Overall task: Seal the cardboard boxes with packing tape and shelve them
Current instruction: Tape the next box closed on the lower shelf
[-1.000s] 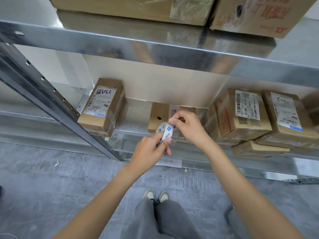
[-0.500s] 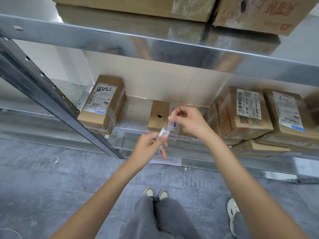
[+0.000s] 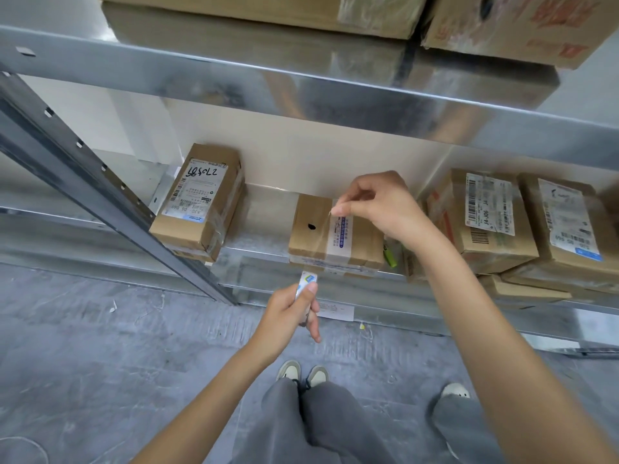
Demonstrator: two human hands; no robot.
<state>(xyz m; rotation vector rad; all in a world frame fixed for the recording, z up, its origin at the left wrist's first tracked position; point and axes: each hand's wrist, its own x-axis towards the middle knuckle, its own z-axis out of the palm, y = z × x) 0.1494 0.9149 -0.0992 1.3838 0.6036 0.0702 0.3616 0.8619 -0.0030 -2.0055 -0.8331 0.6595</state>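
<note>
A small cardboard box (image 3: 311, 236) with a black dot and a white label lies on the lower metal shelf (image 3: 261, 252), in the middle. My right hand (image 3: 378, 204) pinches the free end of clear packing tape above the box's far edge. The tape strip (image 3: 320, 242) runs down over the box top to a small tape roll (image 3: 306, 284) with a blue and white label. My left hand (image 3: 289, 314) grips that roll just in front of the shelf edge.
Labelled boxes sit on the same shelf: one at the left (image 3: 201, 202), others stacked at the right (image 3: 485, 219). A green lighter-like item (image 3: 389, 256) lies beside the middle box. Large cartons (image 3: 509, 25) fill the upper shelf. A slanted steel upright (image 3: 100, 192) stands left. Paper slip (image 3: 335, 309) on the floor.
My hands have moved apart: the right one lifted the tape end back over the box, the left one drew the roll down toward me, stretching the tape across the box.
</note>
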